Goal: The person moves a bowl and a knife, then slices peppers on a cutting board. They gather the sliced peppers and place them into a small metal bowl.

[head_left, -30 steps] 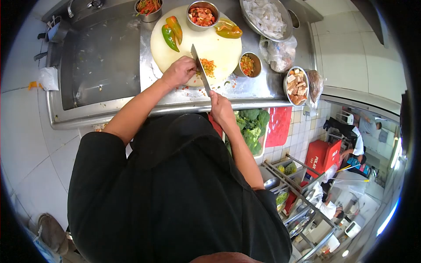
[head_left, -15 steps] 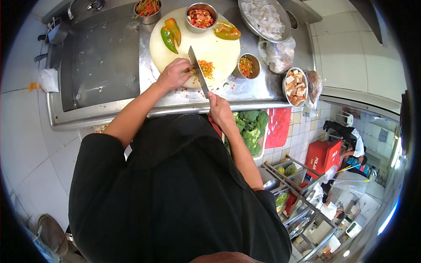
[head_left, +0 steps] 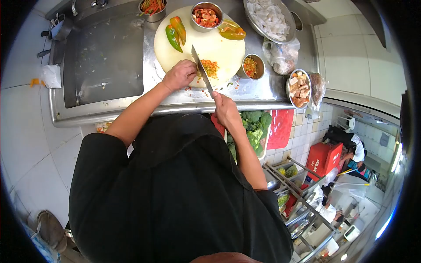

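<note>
My right hand [head_left: 226,108] grips the handle of a large kitchen knife [head_left: 202,69], whose blade slants across the round white cutting board [head_left: 234,50]. Beside the blade, my left hand [head_left: 180,74] has its fingers curled down over pepper strips, mostly hidden under them. Finely diced pepper [head_left: 210,68] lies in a small pile on the other side of the blade. Farther back on the board are a green and orange pepper piece [head_left: 175,34], another pepper piece [head_left: 232,30] and a metal cup of chopped red pieces [head_left: 205,16].
Right of the board stand a metal cup of diced pepper [head_left: 251,66], a bowl of cubed pieces [head_left: 299,89] and a colander of whitish pieces [head_left: 268,19]. A sink basin [head_left: 105,61] lies left. Broccoli [head_left: 254,127] sits below the counter edge. People work at far right.
The whole view has shifted slightly. My left fingers have drawn in more tightly, covering more of the strips, and the knife blade still stands between them and the diced pile.
</note>
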Motion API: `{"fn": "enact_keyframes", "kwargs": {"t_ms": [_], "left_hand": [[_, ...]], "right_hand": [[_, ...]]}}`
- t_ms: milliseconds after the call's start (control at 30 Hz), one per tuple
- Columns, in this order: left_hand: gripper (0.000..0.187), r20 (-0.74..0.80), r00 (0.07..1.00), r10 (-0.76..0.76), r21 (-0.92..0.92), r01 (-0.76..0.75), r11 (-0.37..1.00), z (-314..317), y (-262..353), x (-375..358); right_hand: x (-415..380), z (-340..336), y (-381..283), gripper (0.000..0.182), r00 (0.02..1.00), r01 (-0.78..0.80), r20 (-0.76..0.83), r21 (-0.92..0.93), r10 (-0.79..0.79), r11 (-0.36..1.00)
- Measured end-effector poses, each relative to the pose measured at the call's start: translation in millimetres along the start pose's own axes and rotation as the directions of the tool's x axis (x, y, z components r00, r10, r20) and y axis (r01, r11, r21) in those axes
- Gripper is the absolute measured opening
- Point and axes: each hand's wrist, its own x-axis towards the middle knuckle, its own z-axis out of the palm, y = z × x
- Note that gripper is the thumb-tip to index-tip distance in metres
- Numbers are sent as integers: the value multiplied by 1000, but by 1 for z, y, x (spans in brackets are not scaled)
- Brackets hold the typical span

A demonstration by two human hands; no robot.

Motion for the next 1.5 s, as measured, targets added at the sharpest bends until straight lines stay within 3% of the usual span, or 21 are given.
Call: {"fn": "enact_keyframes", "kwargs": {"t_ms": [400, 533, 633, 733, 1033, 1133, 1500], "left_hand": [[10, 53, 998, -43, -64, 46, 997, -9, 4, -6], [10, 34, 996, -79, -122, 82, 989, -17, 6, -10], [8, 27, 998, -65, -102, 67, 993, -18, 4, -8], [7, 52, 999, 1, -65, 2, 998, -18, -1, -8], [7, 17, 1000, -1, 7, 1, 1000, -17, 4, -13], [6, 7, 1000, -9, 9, 9, 1000, -20, 4, -16], [8, 2, 1000, -19, 54, 19, 998, -23, 4, -22]], "right_hand": [[6, 25, 32, 61, 987, 135, -78, -75, -141, 988], [11, 19, 21, 55, 1000, -22, 16, -7, 22, 1000], [12, 16, 26, 60, 994, 99, -37, -35, -100, 994], [2, 14, 22, 60, 992, 112, -61, -34, -114, 993], [5, 14, 16, 54, 999, 21, 27, -143, -18, 990], [0, 7, 13, 55, 999, -19, 48, -47, 22, 999], [-4, 4, 10, 56, 997, 34, 71, -83, -28, 996]]}}
